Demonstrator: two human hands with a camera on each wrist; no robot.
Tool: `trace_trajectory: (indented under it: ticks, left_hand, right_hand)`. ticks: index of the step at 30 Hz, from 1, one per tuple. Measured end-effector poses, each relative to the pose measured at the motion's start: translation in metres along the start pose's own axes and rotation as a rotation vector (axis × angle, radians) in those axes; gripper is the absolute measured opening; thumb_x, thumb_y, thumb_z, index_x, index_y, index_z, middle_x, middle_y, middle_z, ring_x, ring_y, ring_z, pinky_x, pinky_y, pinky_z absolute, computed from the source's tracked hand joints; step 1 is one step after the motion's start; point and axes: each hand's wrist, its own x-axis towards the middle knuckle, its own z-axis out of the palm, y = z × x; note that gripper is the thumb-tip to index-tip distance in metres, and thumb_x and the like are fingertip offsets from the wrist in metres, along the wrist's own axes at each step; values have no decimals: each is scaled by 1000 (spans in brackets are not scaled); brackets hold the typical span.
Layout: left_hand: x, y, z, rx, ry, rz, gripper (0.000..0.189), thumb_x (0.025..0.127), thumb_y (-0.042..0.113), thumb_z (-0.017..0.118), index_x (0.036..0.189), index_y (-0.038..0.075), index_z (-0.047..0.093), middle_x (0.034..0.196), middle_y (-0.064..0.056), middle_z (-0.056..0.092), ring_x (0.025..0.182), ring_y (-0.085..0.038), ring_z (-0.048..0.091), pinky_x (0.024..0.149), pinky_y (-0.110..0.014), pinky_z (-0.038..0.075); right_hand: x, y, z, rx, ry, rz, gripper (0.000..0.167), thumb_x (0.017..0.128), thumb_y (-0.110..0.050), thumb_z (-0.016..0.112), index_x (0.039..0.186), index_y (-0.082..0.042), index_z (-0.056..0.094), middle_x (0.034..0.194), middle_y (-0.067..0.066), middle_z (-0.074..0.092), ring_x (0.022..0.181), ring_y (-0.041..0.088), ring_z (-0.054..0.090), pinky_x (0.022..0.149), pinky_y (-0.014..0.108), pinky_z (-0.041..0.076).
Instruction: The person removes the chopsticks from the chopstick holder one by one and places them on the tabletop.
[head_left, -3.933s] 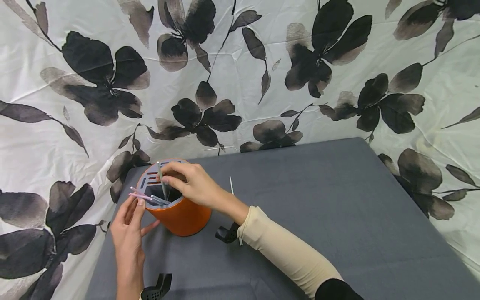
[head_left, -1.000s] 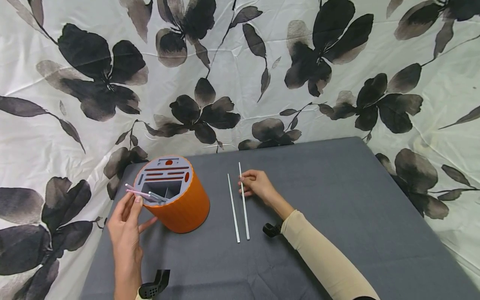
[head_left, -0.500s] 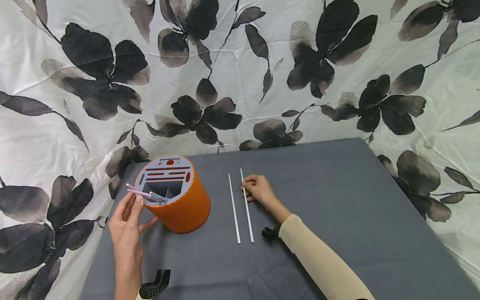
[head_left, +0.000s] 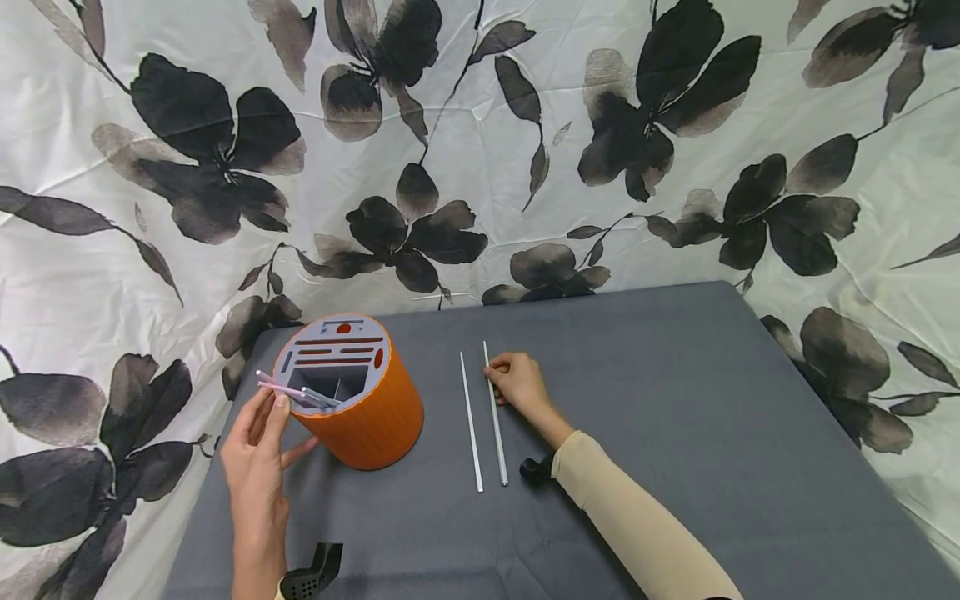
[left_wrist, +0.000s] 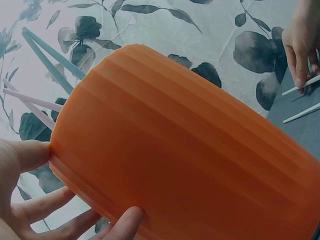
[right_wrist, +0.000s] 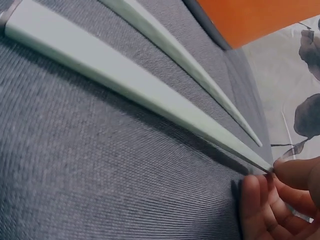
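I can read no words, numbers, brands or signs on anything here. On the pale top (head_left: 316, 332) of the orange holder (head_left: 378, 427) in front of me, small marks (head_left: 326, 324) or cutouts sit near the far side, too small for me to make out.

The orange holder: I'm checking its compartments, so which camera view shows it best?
The head view: only it shows the orange holder with its slotted top. Left wrist shows its ribbed wall close up; right wrist, only part of it.
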Motion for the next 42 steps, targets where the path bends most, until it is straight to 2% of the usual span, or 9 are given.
trace_trajectory:
  ticks: [4,9,13,17,23,30,35,39,42]
  left_hand:
    - [0,0,0,7,3,-2,47,100,24,72,144,10,60,130,6,62,118,-10,59,54,-29,64]
    - [1,0,1,12,5,-9,50,100,25,72,146,9,59,131,6,61,118,-10,59,54,-29,64]
    - [2,0,1,22,8,-10,51,100,25,73,146,9,59,131,6,61,119,-10,59,54,-29,64]
    - [2,0,0,22,10,-11,51,100,26,73,146,9,59,132,6,60,119,-10,58,54,-29,64]
    - [3,-1,-1,19,4,-9,52,99,26,73,147,10,59,132,6,60,117,-8,59,54,-29,64]
    - [2,0,0,37,5,-14,51,99,28,74,146,12,60,132,7,61,118,-9,60,54,-29,64]
    - [3,0,-2,50,-3,-17,52,99,29,73,147,13,60,134,7,61,118,-8,59,55,-28,64]
    - [3,0,0,35,3,-8,49,99,28,73,144,12,61,132,6,61,119,-10,59,54,-29,64]
    - [3,-1,0,30,2,-7,49,99,27,73,144,12,62,132,7,61,118,-10,59,54,-29,64]
  right_hand:
    - [-1,-1,1,-142,21,-17,17,97,-16,75,107,-2,78,73,8,73,45,11,58,44,26,53]
    - [-1,-1,4,-298,60,-46,17,95,-22,77,102,-7,79,76,3,74,55,12,61,55,29,53]
    - [-1,-1,6,-346,90,-57,14,93,-22,79,99,-10,78,80,1,75,64,16,65,62,34,55]
    - [-1,-2,8,-368,100,-48,10,93,-22,79,97,-14,77,79,-1,74,66,17,65,59,35,53]
    - [-2,-2,8,-367,98,-44,10,93,-23,80,97,-14,77,79,0,72,65,17,63,56,32,49]
    - [0,-2,6,-344,78,-57,9,95,-21,77,96,-12,77,80,2,73,66,17,63,59,31,50]
    - [-1,-5,4,-318,98,-80,9,95,-21,75,95,-13,77,77,0,71,64,16,60,59,30,46]
    - [-3,-8,3,-251,111,-137,9,95,-19,75,99,-12,78,80,1,74,62,10,57,60,27,46]
    - [-6,-13,3,-143,90,-200,11,97,-16,74,105,-10,79,84,4,76,60,6,57,58,22,48]
